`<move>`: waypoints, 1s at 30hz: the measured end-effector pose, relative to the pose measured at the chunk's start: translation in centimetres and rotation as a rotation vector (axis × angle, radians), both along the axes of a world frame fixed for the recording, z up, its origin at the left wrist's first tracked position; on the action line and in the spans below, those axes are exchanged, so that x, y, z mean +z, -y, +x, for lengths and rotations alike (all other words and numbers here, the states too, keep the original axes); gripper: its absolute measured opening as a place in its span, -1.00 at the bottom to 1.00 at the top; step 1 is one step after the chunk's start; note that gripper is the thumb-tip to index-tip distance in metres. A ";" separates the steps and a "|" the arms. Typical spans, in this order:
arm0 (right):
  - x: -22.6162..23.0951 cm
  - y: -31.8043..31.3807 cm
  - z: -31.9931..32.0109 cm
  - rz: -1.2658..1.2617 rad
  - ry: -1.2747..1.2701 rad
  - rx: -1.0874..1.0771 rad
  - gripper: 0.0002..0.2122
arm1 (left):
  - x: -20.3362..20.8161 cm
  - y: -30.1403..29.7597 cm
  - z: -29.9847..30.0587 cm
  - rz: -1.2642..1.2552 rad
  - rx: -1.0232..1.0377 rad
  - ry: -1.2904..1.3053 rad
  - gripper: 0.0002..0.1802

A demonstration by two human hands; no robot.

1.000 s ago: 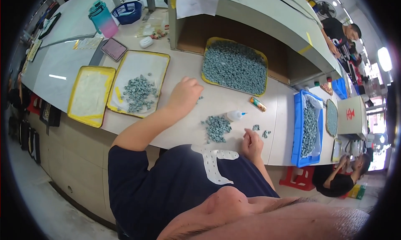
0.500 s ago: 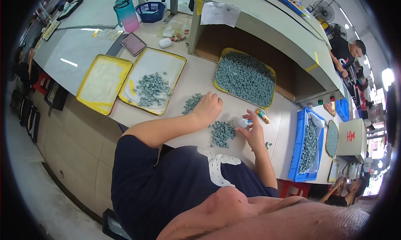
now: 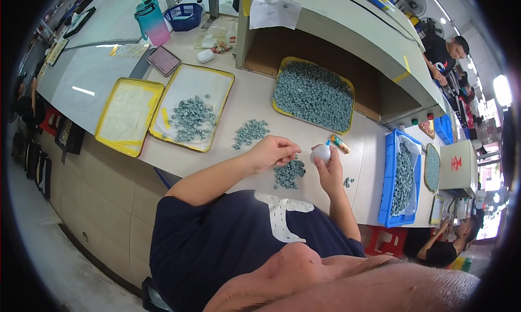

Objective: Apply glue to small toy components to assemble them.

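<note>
Right hand point(image 3: 332, 169) grips small white bottle point(image 3: 320, 154)

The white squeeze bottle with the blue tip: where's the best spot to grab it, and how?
Probably around the rounded body of the white squeeze bottle, coming from the right, as the right hand does. That part looks wide enough to wrap a hand around, while the narrow blue tip sticks out past it and is best left free.

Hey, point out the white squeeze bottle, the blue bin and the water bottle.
White squeeze bottle point(image 3: 320, 154): head view, on its white body.
Blue bin point(image 3: 387, 187): head view, on its left wall.
Water bottle point(image 3: 153, 23): head view, mid-body.
</note>
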State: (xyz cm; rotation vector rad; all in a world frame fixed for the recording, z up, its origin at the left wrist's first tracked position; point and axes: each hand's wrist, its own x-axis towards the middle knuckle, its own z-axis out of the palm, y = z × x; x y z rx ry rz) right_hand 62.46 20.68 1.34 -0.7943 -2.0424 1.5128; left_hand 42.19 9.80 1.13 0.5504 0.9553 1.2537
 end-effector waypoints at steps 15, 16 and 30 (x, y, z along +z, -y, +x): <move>1.9 -2.2 2.3 0.571 0.158 -0.114 -0.61 | -3.5 -2.3 1.6 0.072 0.175 0.324 -0.81; 2.0 -2.3 2.7 0.569 0.168 -0.123 -0.61 | -3.5 -2.5 1.8 0.118 0.193 0.320 -0.83; 4.1 -2.0 2.8 0.910 0.258 -0.062 -0.60 | -4.5 -2.8 2.6 0.133 0.157 0.407 -0.88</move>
